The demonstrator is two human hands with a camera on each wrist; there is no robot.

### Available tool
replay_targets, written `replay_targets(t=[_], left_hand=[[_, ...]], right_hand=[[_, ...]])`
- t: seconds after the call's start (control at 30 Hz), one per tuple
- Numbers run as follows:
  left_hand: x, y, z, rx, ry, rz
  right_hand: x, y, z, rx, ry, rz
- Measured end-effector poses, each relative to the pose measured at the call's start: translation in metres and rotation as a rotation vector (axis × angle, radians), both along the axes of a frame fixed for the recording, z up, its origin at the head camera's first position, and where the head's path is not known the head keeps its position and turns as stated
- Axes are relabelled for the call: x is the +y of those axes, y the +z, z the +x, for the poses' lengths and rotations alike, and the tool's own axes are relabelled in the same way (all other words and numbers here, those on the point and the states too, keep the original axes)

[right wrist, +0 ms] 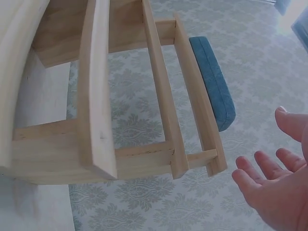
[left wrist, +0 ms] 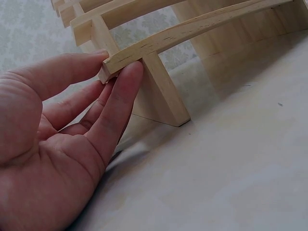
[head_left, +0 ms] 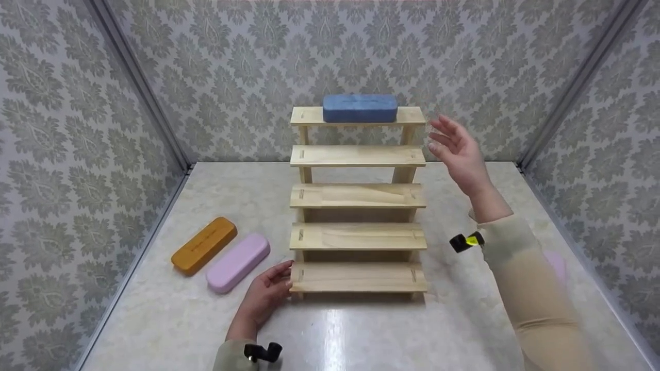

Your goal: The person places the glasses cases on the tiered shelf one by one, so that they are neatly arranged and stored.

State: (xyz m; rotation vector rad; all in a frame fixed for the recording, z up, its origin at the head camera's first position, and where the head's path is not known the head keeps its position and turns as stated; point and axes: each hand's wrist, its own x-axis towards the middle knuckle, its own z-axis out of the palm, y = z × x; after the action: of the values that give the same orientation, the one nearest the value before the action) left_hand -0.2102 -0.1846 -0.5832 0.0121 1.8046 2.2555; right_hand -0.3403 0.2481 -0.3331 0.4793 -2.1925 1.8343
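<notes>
A blue case (head_left: 360, 108) lies lengthwise on the top step of a light wooden stepped rack (head_left: 356, 237). My left hand (head_left: 264, 297) pinches the left end of the lowest step; in the left wrist view the thumb and fingers of the left hand (left wrist: 72, 120) close round that corner of the rack (left wrist: 166, 96). Raised beside the rack's upper right, my right hand (head_left: 461, 157) holds nothing, fingers apart and slightly bent. In the right wrist view, a gap separates the right hand (right wrist: 279, 183) from the blue case (right wrist: 213, 84) and the rack (right wrist: 166, 106).
An orange case (head_left: 204, 246) and a pink case (head_left: 238, 263) lie slanted on the table left of the rack. Another pink object (head_left: 556, 266) is partly hidden behind the right sleeve. Patterned walls (head_left: 247, 67) enclose the back and sides of the table (head_left: 170, 319).
</notes>
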Motion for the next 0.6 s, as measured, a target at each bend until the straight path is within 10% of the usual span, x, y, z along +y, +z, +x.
replay_targets(t=[0.6], left_hand=[[-0.001,-0.002,-0.001,0.008,0.002,-0.018]], right_hand=[[0.042,-0.058,0.067,-0.045,-0.11,-0.122]])
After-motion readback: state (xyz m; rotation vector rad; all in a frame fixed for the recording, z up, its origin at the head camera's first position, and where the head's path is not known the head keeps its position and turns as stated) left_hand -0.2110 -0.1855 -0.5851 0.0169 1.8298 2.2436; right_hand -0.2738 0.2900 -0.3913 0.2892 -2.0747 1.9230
